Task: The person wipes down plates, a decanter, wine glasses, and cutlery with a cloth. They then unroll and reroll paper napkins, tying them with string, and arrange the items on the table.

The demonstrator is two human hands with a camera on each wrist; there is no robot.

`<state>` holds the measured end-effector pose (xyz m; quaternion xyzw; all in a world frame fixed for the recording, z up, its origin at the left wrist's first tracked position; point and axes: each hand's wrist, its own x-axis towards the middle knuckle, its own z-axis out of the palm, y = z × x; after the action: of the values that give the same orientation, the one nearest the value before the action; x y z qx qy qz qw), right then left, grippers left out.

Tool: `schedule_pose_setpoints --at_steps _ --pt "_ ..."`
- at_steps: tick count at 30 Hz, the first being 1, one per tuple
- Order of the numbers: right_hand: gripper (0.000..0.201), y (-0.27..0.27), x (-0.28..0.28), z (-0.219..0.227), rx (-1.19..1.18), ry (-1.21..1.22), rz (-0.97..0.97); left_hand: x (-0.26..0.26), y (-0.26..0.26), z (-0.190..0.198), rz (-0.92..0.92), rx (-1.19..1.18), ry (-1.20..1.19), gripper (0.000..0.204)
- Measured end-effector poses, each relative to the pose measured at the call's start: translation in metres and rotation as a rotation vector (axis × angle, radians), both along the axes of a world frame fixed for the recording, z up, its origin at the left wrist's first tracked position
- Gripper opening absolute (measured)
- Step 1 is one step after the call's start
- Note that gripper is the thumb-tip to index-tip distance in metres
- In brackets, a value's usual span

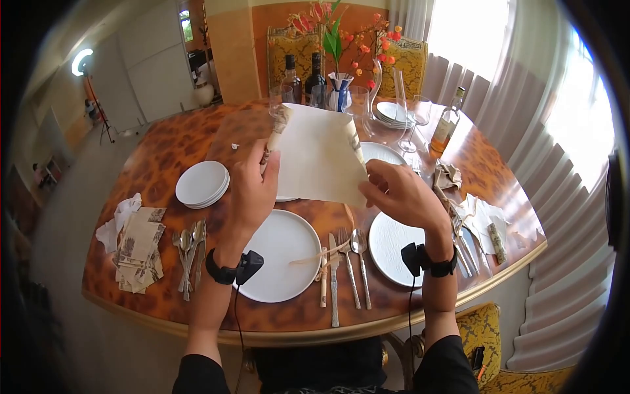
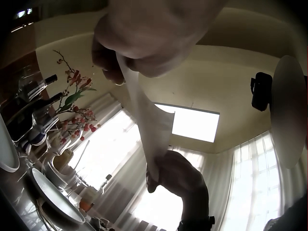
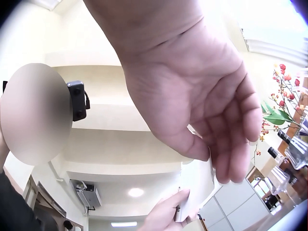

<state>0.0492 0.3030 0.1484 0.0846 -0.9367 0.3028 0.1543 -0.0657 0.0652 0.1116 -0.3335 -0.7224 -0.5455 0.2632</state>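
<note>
A cream paper sheet (image 1: 318,154) with curled, patterned side edges is held up above the table in the head view. My left hand (image 1: 254,190) grips its left edge; my right hand (image 1: 408,197) pinches its lower right corner between thumb and fingers. The left wrist view shows the sheet (image 2: 149,120) edge-on, the near left hand (image 2: 149,33) at one end and the right hand (image 2: 180,178) at the other. In the right wrist view my right hand (image 3: 192,91) has thumb and fingertips on the paper (image 3: 196,185), with the left hand (image 3: 166,211) beyond.
White plates (image 1: 279,256) lie below the hands, with cutlery (image 1: 348,269) and a thin roll (image 1: 323,279) between them. Patterned papers (image 1: 139,249) are at the left, stacked small plates (image 1: 202,184) nearby. Bottles (image 1: 315,79), glasses, a flower vase (image 1: 340,92) and a decanter stand behind.
</note>
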Motion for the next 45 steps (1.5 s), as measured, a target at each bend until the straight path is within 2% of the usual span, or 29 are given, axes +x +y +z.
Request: schedule_pose_setpoints --at_steps 1,2,4,5,7,11,14,16,17,19,20,22,23,25,27,29,30,31,33,34,35,37,38,40,45 --pt "0.025 -0.002 0.000 0.000 -0.072 0.042 0.010 0.005 -0.003 0.004 0.034 -0.220 -0.018 0.025" --pt "0.025 -0.004 -0.001 -0.001 -0.071 0.037 0.009 0.006 -0.003 0.003 0.033 -0.220 -0.023 0.025" --pt "0.045 -0.009 -0.002 -0.003 -0.189 0.213 -0.040 0.009 0.000 0.002 0.016 -0.298 0.145 0.027" --pt "0.045 -0.010 -0.004 -0.006 -0.189 0.211 -0.040 0.011 0.000 0.003 0.015 -0.298 0.143 0.027" --pt "0.058 -0.009 -0.010 -0.011 -0.092 0.363 -0.123 0.017 -0.001 0.007 0.011 -0.428 0.115 0.029" --pt "0.057 -0.002 -0.012 -0.012 -0.066 0.274 -0.159 0.020 -0.003 0.010 -0.056 -0.386 0.012 0.033" --pt "0.056 0.001 -0.018 -0.014 -0.145 0.291 -0.117 0.012 -0.005 0.007 -0.072 -0.282 -0.060 0.037" --pt "0.050 -0.004 -0.016 -0.008 -0.289 0.281 -0.169 0.009 -0.004 0.004 -0.031 -0.191 -0.304 0.054" --pt "0.050 -0.004 -0.016 -0.008 -0.289 0.280 -0.168 0.008 -0.003 -0.001 -0.030 -0.190 -0.304 0.054" --pt "0.039 -0.002 -0.017 -0.011 -0.011 0.322 -0.176 0.007 0.001 -0.009 0.163 -0.259 -0.025 0.079" --pt "0.039 -0.002 -0.017 -0.013 -0.012 0.321 -0.180 0.011 0.003 -0.008 0.160 -0.261 -0.025 0.079" --pt "0.029 -0.005 -0.019 -0.017 0.197 0.483 -0.121 0.022 0.009 0.000 0.372 -0.501 0.346 0.098" --pt "0.029 -0.008 -0.019 -0.017 0.194 0.482 -0.123 0.029 0.012 0.001 0.370 -0.504 0.346 0.098" --pt "0.024 -0.015 -0.017 -0.015 0.272 0.389 -0.023 0.044 0.019 0.000 0.229 -0.709 0.261 0.101" --pt "0.023 -0.020 -0.017 -0.018 0.308 0.388 0.011 0.045 0.026 -0.009 0.190 -0.700 0.253 0.097" --pt "0.020 -0.020 -0.019 -0.023 0.419 0.281 0.116 0.044 0.029 -0.015 0.012 -0.646 0.229 0.091" --pt "0.013 -0.022 -0.021 -0.028 0.361 0.332 0.168 0.046 0.027 -0.009 -0.038 -0.576 0.203 0.069" --pt "0.013 -0.023 -0.021 -0.028 0.360 0.332 0.166 0.043 0.026 -0.010 -0.040 -0.578 0.204 0.069" --pt "0.009 -0.024 -0.020 -0.027 0.326 0.304 0.243 0.035 0.023 -0.013 -0.285 -0.392 -0.062 0.048" --pt "0.009 -0.024 -0.020 -0.027 0.325 0.305 0.242 0.033 0.023 -0.014 -0.224 -0.380 -0.011 0.036" --pt "0.010 -0.023 -0.021 -0.026 0.312 0.315 0.235 0.031 0.022 -0.015 -0.225 -0.382 -0.010 0.036" --pt "0.012 -0.021 -0.022 -0.026 0.299 0.325 0.227 0.028 0.019 -0.016 -0.297 -0.398 -0.312 0.034" --pt "0.014 -0.019 -0.022 -0.027 0.279 0.322 0.189 0.029 0.020 -0.016 -0.297 -0.398 -0.313 0.034" --pt "0.016 -0.018 -0.022 -0.027 0.261 0.318 0.151 0.032 0.022 -0.016 -0.423 -0.178 -0.312 0.030" --pt "0.018 -0.022 -0.022 -0.029 0.273 0.264 0.197 0.031 0.018 -0.009 -0.424 -0.312 -0.252 0.024"
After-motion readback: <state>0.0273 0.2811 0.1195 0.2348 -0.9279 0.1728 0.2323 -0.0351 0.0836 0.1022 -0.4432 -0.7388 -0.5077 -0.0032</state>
